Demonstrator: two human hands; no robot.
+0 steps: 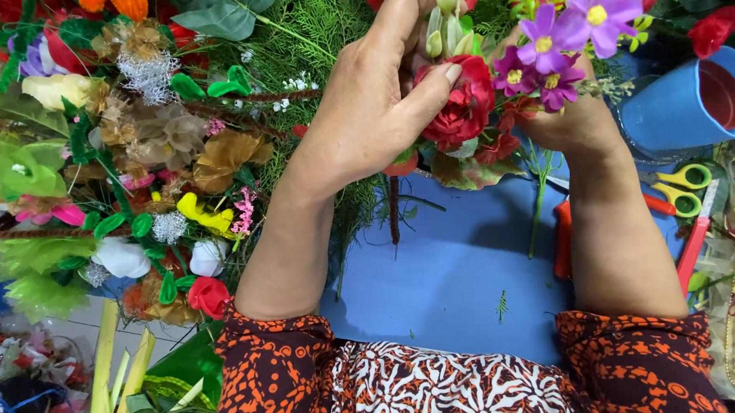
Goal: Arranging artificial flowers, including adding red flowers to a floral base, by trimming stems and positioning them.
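1. A blue work surface [438, 278] fills the middle of the head view, ringed by heaps of artificial flowers and greenery, thickest on the left and along the top edge.
2. The left hand [362, 106] reaches up and away from the body, with its thumb pressed across a red artificial rose [463, 109] and its fingers curled behind the bunch, so it is closed on the flower.
3. The right hand [573, 124] sits just beside it on the right, mostly hidden behind a cluster of purple flowers [556, 46]; whether its fingers are closed on the stems cannot be told.
4. The bunch lies between the two hands, at the far edge of the blue surface, well apart from the person's body. Pale green buds [446, 18] stand up above the rose, and thin stems [395, 213] hang down from it toward the body, so the long axis runs roughly up and down in the view.
5. The left hand is the nearer to the rose, touching it; the right lies nearer the purple blooms.
6. To the right lie yellow-handled scissors [683, 188], near a blue cup [681, 106] tipped on its side.
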